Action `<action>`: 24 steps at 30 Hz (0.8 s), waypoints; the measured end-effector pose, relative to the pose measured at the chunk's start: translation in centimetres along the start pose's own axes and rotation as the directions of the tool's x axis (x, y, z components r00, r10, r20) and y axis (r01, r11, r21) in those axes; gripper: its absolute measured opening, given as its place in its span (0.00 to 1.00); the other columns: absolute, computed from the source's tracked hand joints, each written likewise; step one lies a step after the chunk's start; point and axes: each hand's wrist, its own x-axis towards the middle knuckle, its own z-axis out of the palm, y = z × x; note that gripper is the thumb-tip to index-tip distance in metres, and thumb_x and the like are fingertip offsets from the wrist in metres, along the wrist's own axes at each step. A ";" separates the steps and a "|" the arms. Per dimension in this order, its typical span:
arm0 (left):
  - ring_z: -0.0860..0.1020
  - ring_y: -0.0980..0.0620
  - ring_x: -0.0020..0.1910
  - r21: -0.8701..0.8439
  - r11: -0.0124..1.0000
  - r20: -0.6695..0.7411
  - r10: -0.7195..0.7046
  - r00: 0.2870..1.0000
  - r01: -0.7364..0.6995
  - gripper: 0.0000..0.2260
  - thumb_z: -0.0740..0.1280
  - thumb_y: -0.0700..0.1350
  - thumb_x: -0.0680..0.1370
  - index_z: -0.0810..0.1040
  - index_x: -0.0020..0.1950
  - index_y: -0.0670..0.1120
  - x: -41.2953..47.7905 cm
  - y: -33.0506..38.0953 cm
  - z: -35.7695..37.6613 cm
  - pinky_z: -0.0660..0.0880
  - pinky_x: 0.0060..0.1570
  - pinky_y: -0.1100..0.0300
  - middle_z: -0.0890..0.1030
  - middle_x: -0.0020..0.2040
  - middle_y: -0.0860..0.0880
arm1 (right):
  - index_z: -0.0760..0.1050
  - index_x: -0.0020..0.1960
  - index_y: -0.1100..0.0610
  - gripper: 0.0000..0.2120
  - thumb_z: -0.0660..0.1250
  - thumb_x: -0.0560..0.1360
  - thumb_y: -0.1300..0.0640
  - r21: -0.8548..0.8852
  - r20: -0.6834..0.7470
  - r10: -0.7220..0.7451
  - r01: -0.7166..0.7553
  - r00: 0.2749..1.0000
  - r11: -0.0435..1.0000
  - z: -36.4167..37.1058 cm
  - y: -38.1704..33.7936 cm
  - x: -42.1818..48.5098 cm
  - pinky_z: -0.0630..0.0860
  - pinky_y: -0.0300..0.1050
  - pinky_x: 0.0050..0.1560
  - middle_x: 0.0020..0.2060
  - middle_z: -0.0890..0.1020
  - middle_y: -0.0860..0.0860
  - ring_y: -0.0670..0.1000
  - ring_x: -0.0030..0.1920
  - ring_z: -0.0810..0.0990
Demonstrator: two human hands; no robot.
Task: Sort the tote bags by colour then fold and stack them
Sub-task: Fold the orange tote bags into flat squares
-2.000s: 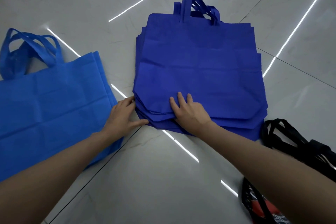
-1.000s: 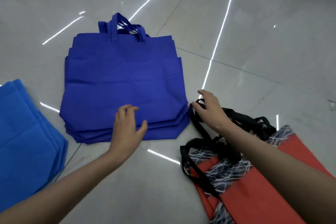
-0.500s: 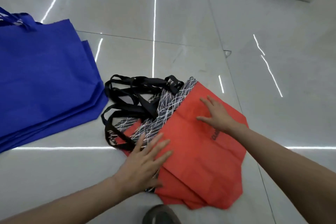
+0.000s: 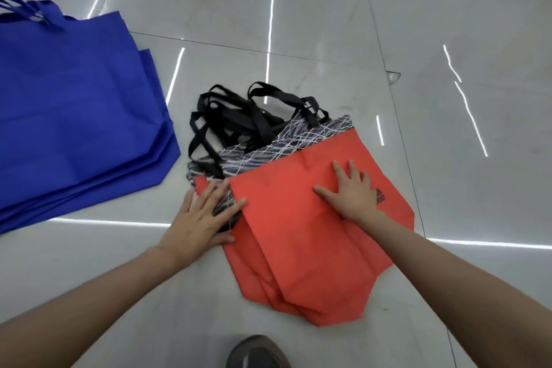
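Pressing down with both palms, the person steadies the pile of orange-red non-woven fabric tote bags point(image 4: 313, 248) on the glossy pale tiled floor point(image 4: 328, 24), just ahead of a dark grey shoe toe point(image 4: 257, 352). The left hand point(image 4: 200, 218) lies with straight, spread fingers over the pile's left edge. The right hand point(image 4: 355, 191) rests flat and open on the top bag. Neither hand grasps anything.

These bags look light, thin and limp, though stiff enough to keep a crease. They will probably slide over each other and over the polished tiles, so a flat palm should hold them better than a pinch. For folding, the side edges or bottom corners seem the best places to take hold. The tangled black strap handles point(image 4: 254, 116) above the black-and-white scribble-printed band point(image 4: 313, 134) would need laying flat first.

Counted: 1 orange-red pile, showing at least 3 staggered lower edges; the exact number of bags cannot be told. There is also 1 pile of royal-blue non-woven tote bags point(image 4: 74, 113), well apart to the left, with about 4 stepped edges. The black loops overlap too much to count.
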 end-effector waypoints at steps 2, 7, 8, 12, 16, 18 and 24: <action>0.63 0.37 0.69 -0.144 0.959 -0.128 -0.261 0.957 0.242 0.41 0.77 0.52 0.65 0.62 0.74 0.48 0.1 0.8 -0.6 0.66 0.61 0.38 0.63 0.71 0.37 | 0.58 0.74 0.48 0.35 0.59 0.73 0.33 0.057 -0.133 0.028 -0.020 0.991 0.998 -1.4 0.7 1.0 0.62 0.60 0.67 0.73 0.59 0.56 0.62 0.70 0.60; 0.67 0.40 0.64 -0.711 0.168 0.333 -0.774 0.538 0.683 0.32 0.74 0.58 0.68 0.71 0.64 0.40 0.8 4.5 -0.7 0.67 0.64 0.49 0.73 0.60 0.39 | 0.57 0.74 0.62 0.41 0.64 0.73 0.36 0.399 -0.119 0.397 -0.322 0.910 0.858 -3.9 4.5 3.9 0.60 0.60 0.68 0.71 0.61 0.63 0.64 0.70 0.60; 0.70 0.41 0.62 -0.765 0.097 0.355 -0.761 0.543 0.636 0.31 0.74 0.60 0.67 0.73 0.62 0.43 1.4 4.9 -0.5 0.69 0.63 0.48 0.76 0.58 0.42 | 0.59 0.73 0.63 0.41 0.64 0.73 0.35 0.419 -0.039 0.424 -0.370 0.905 0.829 -3.8 4.8 4.1 0.59 0.59 0.68 0.70 0.61 0.63 0.64 0.70 0.59; 0.67 0.44 0.63 -0.808 -0.017 0.413 -0.730 0.545 0.589 0.37 0.74 0.58 0.68 0.62 0.72 0.53 4.6 5.9 -1.3 0.66 0.66 0.53 0.67 0.62 0.42 | 0.62 0.72 0.56 0.36 0.63 0.73 0.35 0.338 -0.011 0.320 -0.298 0.947 0.893 -2.5 3.2 3.1 0.62 0.61 0.65 0.67 0.63 0.60 0.64 0.68 0.60; 0.68 0.42 0.63 -0.774 0.160 0.357 -0.689 0.631 0.612 0.43 0.74 0.59 0.67 0.53 0.75 0.60 6.3 2.7 -1.9 0.63 0.69 0.53 0.62 0.61 0.43 | 0.59 0.73 0.49 0.34 0.61 0.73 0.35 0.288 -0.040 0.240 -0.219 0.970 0.932 -2.3 2.9 1.8 0.67 0.59 0.63 0.65 0.65 0.59 0.64 0.65 0.67; 0.64 0.39 0.67 -0.737 0.265 0.301 -0.695 0.653 0.621 0.47 0.76 0.48 0.69 0.48 0.77 0.56 6.8 0.4 -2.0 0.60 0.69 0.52 0.60 0.68 0.40 | 0.60 0.73 0.50 0.35 0.61 0.73 0.34 0.325 0.023 0.203 -0.199 0.979 0.925 -2.8 3.1 1.5 0.71 0.56 0.62 0.63 0.70 0.59 0.63 0.61 0.73; 0.68 0.39 0.64 -0.717 0.127 0.328 -0.806 0.493 0.685 0.39 0.77 0.46 0.63 0.63 0.70 0.48 6.8 -2.1 -1.2 0.65 0.66 0.46 0.71 0.67 0.44 | 0.62 0.65 0.60 0.28 0.59 0.77 0.40 0.314 0.066 0.275 -0.281 0.959 0.907 -0.7 -0.1 -0.7 0.69 0.55 0.60 0.62 0.72 0.61 0.64 0.62 0.71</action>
